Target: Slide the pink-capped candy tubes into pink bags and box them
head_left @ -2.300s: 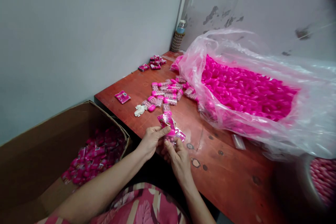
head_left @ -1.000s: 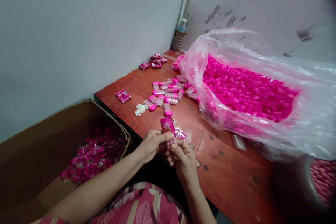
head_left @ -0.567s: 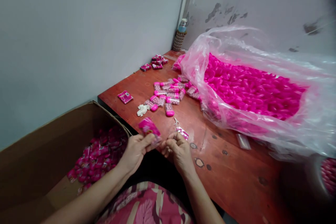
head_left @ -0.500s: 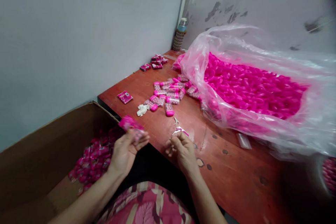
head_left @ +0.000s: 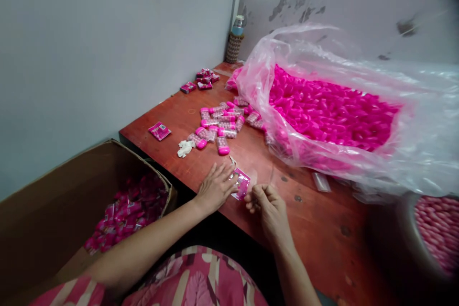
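My left hand (head_left: 216, 186) lies flat on the table's near edge, its fingertips touching a pink printed packet (head_left: 241, 184). Just right of that packet, my right hand (head_left: 268, 203) has its fingers curled together; anything between them is too small to make out. Beyond the hands lies a group of clear tubes with pink caps and pale beads (head_left: 226, 132). A crumpled white scrap (head_left: 185, 148) is beside them, and another pink packet (head_left: 159, 131) lies farther left.
A cardboard box (head_left: 171, 196) holding pink packets stands at the left. A plastic bag (head_left: 251, 81) full of pink caps covers the table's right back. At lower right is a container of pink beads (head_left: 437, 229). A bottle (head_left: 234, 40) stands in the corner.
My left hand has moved right from over the box's edge onto the table and no longer holds a pink packet. The packet by my right hand now lies flatter and more exposed.
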Demonstrator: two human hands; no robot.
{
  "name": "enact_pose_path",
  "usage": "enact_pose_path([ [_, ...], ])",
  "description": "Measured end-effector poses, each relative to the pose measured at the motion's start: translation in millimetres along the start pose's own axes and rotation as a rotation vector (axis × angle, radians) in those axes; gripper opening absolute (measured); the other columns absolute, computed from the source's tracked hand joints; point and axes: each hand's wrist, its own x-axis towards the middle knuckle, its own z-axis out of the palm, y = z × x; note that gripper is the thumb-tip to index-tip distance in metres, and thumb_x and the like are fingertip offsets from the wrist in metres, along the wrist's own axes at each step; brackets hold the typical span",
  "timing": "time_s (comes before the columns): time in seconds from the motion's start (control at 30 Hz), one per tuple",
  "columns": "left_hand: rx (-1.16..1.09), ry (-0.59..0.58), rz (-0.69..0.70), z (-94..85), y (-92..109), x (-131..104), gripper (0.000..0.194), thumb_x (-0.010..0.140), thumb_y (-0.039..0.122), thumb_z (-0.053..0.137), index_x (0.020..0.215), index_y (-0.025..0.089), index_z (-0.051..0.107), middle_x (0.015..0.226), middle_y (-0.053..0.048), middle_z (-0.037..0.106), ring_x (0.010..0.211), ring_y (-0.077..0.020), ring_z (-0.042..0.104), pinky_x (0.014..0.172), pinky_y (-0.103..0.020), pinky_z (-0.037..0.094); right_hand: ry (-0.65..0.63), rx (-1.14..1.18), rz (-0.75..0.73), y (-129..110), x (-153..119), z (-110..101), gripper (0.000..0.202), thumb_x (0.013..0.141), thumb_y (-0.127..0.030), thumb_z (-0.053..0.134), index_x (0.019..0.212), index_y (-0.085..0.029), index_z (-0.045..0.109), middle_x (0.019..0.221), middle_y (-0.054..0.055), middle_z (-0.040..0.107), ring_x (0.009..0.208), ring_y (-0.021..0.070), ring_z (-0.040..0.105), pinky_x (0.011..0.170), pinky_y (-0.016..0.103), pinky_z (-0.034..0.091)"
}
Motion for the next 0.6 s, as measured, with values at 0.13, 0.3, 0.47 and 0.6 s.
enact_pose_path([
  [0.13, 0.054, 0.063, 0.013, 10.6, -6, -2, 0.026, 0.083, 0.029, 0.046, 0.105, 0.023, 0.06, 0.126, -0.004, 0.049, 0.123, -0.0239, 0.034, 0.102, -0.049, 0.021, 0.013, -0.05, -0.019, 0, 0, -7, 0.025, 0.077, -0.04, 0.055, 0.07, -0.017, 0.052, 0.06, 0.0, 0.06, 0.047, 0.0085, 0.051, 0.044, 0.018, 0.039],
  [0.3, -0.038, 0.181, 0.047, 12.3, -8, -8, 0.025, 0.084, 0.026, 0.046, 0.104, 0.024, 0.06, 0.123, -0.004, 0.052, 0.118, -0.0209, 0.041, 0.102, -0.047, 0.025, 0.108, -0.145, -0.092, 5, 7, -3, 0.023, 0.075, -0.039, 0.058, 0.08, -0.017, 0.054, 0.072, 0.002, 0.061, 0.06, 0.0127, 0.056, 0.053, 0.023, 0.045],
  [0.47, -0.272, 0.271, 0.039, 5.6, 3, -9, 0.027, 0.082, 0.026, 0.048, 0.106, 0.025, 0.06, 0.123, -0.005, 0.051, 0.117, -0.0206, 0.043, 0.101, -0.044, 0.028, 0.053, 0.029, -0.107, 3, 15, 10, 0.035, 0.07, -0.032, 0.064, 0.099, -0.021, 0.049, 0.081, 0.0, 0.062, 0.071, 0.0154, 0.059, 0.062, 0.028, 0.047],
  [0.6, -0.672, 0.262, -0.235, -10.4, 16, -6, 0.04, 0.078, 0.033, 0.054, 0.116, 0.021, 0.053, 0.119, -0.008, 0.055, 0.109, -0.0217, 0.05, 0.094, -0.036, 0.038, -0.009, 0.086, -0.119, -11, 21, 16, 0.031, 0.071, -0.028, 0.063, 0.098, -0.021, 0.048, 0.07, -0.003, 0.06, 0.06, 0.0113, 0.056, 0.057, 0.023, 0.045],
])
